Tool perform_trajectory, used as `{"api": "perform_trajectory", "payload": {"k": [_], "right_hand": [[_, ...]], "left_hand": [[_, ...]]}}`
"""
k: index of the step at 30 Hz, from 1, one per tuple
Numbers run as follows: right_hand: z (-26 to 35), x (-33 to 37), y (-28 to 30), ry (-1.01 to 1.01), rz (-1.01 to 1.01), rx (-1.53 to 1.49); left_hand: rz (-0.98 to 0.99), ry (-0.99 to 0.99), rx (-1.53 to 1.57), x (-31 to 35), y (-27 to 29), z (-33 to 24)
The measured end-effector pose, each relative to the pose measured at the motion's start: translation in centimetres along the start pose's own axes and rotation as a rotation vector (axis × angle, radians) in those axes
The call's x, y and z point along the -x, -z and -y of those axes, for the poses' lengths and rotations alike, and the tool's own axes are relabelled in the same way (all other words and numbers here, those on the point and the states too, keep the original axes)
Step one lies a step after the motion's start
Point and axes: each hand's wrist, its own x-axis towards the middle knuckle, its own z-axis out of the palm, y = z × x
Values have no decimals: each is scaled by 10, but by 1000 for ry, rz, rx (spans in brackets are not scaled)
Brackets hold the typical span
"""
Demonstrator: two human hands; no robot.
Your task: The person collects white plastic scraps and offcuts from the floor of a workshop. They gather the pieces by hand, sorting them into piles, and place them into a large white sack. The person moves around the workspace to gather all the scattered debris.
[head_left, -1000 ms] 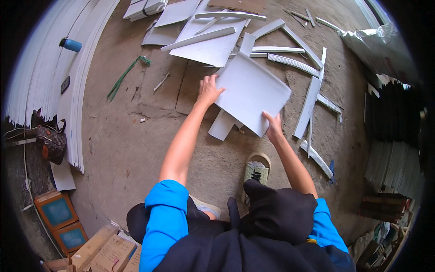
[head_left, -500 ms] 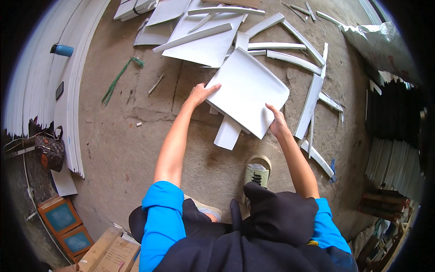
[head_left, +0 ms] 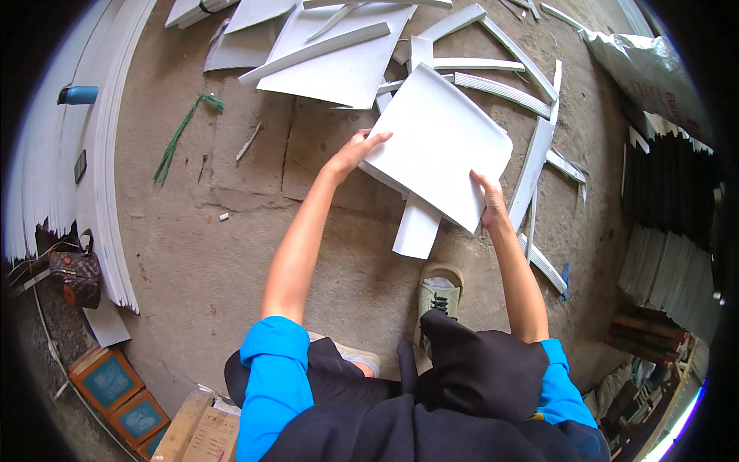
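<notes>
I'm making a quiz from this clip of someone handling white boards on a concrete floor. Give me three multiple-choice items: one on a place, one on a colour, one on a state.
1. Where does the green bundle lie?
A. On the bare floor, to the person's left
B. On top of the held panel
C. Beside the shoe

2. What colour are the person's sleeves?
A. Red
B. Blue
C. White

3. How is the square white panel held?
A. By the left hand alone
B. By both hands at opposite edges
C. It lies untouched

Answers: 1 A, it lies on concrete left of the arms. 2 B, both are bright blue. 3 B, left hand and right hand each grip an edge.
</notes>
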Motion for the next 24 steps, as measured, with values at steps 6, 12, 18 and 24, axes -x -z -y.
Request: {"api": "perform_trajectory", "payload": {"k": [6,12,18,24], "right_hand": [[3,-4,4,-8,-37,65],[28,6,13,14,-14,122],[116,72,-1,49,-42,217],[238,167,-34,156,82,196]], "left_hand": [[242,10,166,-17,3,4],[334,-46,279,4,-8,-6],[85,-121,176,81,-19,-73],[-109,-184,180,186,-11,-167]]}}
